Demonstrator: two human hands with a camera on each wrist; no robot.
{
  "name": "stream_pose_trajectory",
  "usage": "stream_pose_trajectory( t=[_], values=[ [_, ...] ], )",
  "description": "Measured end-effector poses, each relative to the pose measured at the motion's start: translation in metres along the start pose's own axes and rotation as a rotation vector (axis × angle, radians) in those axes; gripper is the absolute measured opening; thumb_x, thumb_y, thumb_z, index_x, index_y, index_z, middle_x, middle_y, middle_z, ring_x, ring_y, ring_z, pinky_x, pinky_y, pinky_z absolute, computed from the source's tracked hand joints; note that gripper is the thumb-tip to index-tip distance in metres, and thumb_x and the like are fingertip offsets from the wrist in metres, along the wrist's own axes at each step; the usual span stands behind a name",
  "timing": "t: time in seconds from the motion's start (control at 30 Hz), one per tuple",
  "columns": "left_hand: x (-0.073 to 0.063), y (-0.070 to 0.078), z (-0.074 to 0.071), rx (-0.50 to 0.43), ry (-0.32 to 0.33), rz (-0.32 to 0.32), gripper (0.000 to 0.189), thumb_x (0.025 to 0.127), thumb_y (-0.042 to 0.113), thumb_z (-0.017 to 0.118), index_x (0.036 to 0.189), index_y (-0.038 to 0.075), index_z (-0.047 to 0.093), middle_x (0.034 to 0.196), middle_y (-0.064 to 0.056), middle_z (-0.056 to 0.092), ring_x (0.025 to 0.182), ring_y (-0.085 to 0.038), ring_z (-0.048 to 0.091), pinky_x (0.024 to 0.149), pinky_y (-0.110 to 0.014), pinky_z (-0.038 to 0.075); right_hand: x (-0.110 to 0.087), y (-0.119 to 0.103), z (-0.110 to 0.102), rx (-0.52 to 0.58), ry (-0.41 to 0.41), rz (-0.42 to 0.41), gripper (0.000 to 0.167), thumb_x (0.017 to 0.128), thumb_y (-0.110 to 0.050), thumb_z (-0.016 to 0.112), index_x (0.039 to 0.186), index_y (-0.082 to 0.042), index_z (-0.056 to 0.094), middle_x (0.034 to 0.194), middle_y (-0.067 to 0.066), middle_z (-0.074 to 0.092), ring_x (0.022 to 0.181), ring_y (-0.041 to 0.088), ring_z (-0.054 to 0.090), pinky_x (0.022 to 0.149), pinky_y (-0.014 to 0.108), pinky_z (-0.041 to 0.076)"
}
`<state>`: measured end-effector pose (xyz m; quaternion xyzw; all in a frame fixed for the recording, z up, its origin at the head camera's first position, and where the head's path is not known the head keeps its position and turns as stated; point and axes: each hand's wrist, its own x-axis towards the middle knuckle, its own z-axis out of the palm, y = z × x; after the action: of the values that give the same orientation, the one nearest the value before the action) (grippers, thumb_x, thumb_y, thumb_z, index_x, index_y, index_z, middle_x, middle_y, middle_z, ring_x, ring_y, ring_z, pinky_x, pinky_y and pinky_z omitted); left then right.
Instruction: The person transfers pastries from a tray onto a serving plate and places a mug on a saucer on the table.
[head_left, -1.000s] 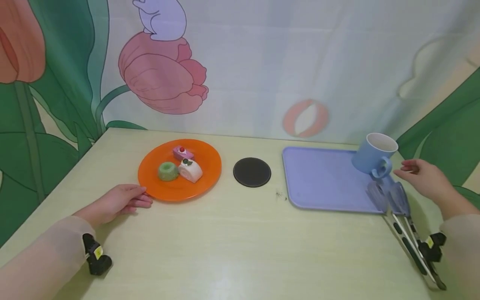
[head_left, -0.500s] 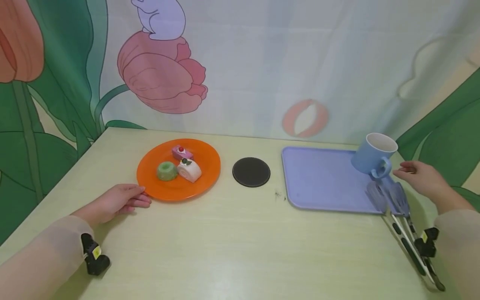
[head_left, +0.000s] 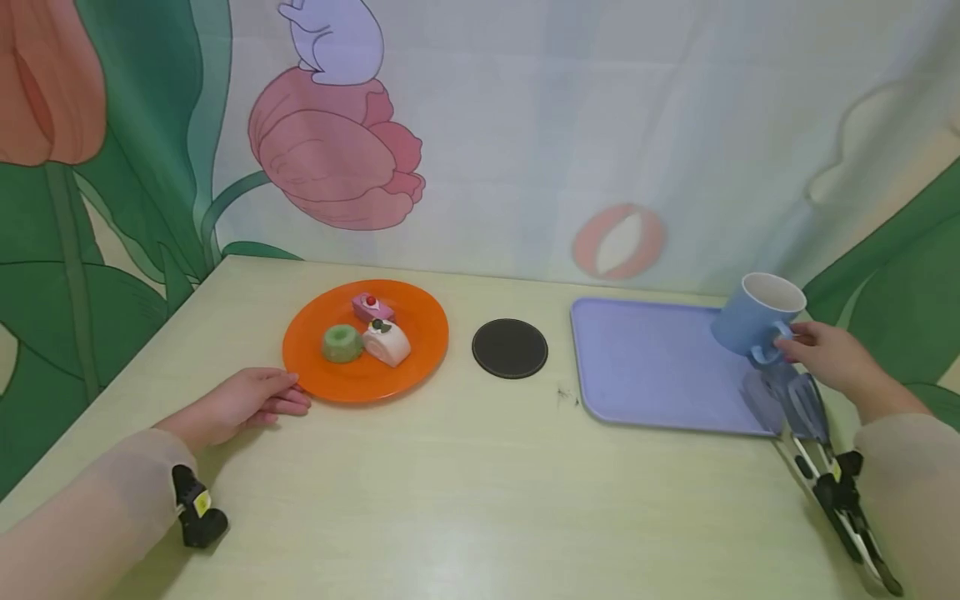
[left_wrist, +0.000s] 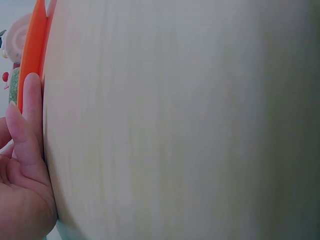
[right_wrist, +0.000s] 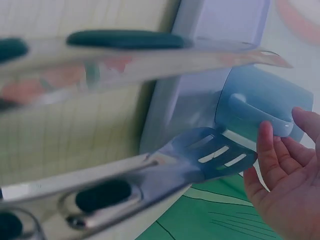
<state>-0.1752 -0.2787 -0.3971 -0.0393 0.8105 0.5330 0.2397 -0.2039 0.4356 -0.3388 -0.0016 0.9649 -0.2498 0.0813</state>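
Note:
My left hand (head_left: 243, 406) pinches the near-left rim of an orange plate (head_left: 367, 385), thumb above and fingers below. On the plate sit a green ring-shaped cake (head_left: 342, 343), a white roll cake (head_left: 387, 343) and a pink cake slice (head_left: 371, 307) with a red topping. Over on the right, my right hand (head_left: 834, 357) pinches the handle of a light blue mug (head_left: 746, 320). The mug stands upright at the right end of a lavender tray (head_left: 645, 358). In the right wrist view, thumb and fingertips meet the mug handle (right_wrist: 262, 114).
Kitchen tongs (head_left: 825, 475) with slotted blue-grey heads lie across the tray's near-right corner, under my right forearm. A round black coaster (head_left: 510, 348) lies between plate and tray. A printed curtain (head_left: 495, 150) hangs behind the table (head_left: 450, 500).
My right hand has moved left onto the mug handle, from just beside it. My left hand keeps its hold on the plate. The head view has shifted slightly.

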Motion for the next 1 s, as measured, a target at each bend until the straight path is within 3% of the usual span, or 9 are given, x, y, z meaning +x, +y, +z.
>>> stream_pose_trajectory(
  t=[0.3,0.5,0.57,0.63,0.77,1.0],
  values=[
    [0.003,-0.003,0.001,0.016,0.006,0.003,0.048,0.101,0.034,0.037,0.126,-0.006,0.048,0.101,-0.006,0.069,0.092,-0.014,0.065,0.069,-0.022,0.049,0.005,0.004,0.007,0.066,-0.025,0.024,0.057,0.103,-0.032,0.024,0.129,0.019,0.031,0.116,0.038,0.049,0.108,0.053,0.047,0.084,0.064,0.037],
    [0.002,-0.004,0.0,0.024,0.011,-0.002,0.049,0.101,0.035,0.037,0.127,-0.005,0.048,0.102,-0.006,0.069,0.093,-0.014,0.065,0.07,-0.023,0.049,0.01,0.004,0.008,0.128,-0.028,0.008,0.052,0.103,-0.029,0.018,0.118,0.018,0.037,0.11,0.035,0.05,0.105,0.049,0.053,0.076,0.05,0.045],
    [0.002,-0.003,0.0,0.023,0.009,-0.004,0.049,0.101,0.035,0.037,0.127,-0.006,0.048,0.102,-0.006,0.069,0.093,-0.014,0.065,0.07,-0.023,0.049,0.011,0.004,0.008,0.14,-0.028,0.011,0.052,0.103,-0.028,0.018,0.117,0.018,0.038,0.109,0.034,0.051,0.099,0.043,0.059,0.073,0.043,0.046],
    [0.003,-0.002,0.0,0.015,0.005,-0.006,0.049,0.101,0.035,0.037,0.127,-0.006,0.048,0.102,-0.006,0.069,0.093,-0.014,0.065,0.071,-0.022,0.049,0.011,0.005,0.007,0.147,-0.027,0.02,0.051,0.103,-0.028,0.018,0.115,0.017,0.039,0.107,0.031,0.052,0.088,0.027,0.065,0.07,0.037,0.047],
    [0.004,0.001,0.001,-0.015,-0.008,-0.017,0.048,0.101,0.033,0.037,0.128,-0.007,0.046,0.103,-0.007,0.068,0.094,-0.014,0.065,0.074,-0.022,0.051,0.009,0.006,0.006,0.167,-0.04,0.033,0.05,0.102,-0.026,0.017,0.113,0.018,0.038,0.104,0.027,0.054,0.074,-0.002,0.058,0.071,0.036,0.047],
    [-0.001,0.007,0.0,-0.05,-0.027,-0.052,0.048,0.102,0.028,0.037,0.131,-0.01,0.04,0.103,-0.007,0.068,0.095,-0.016,0.065,0.08,-0.025,0.051,0.012,0.001,0.008,0.218,-0.05,0.034,0.048,0.102,-0.024,0.016,0.113,0.017,0.038,0.102,0.017,0.061,0.073,-0.007,0.059,0.067,0.034,0.048]
  ],
)
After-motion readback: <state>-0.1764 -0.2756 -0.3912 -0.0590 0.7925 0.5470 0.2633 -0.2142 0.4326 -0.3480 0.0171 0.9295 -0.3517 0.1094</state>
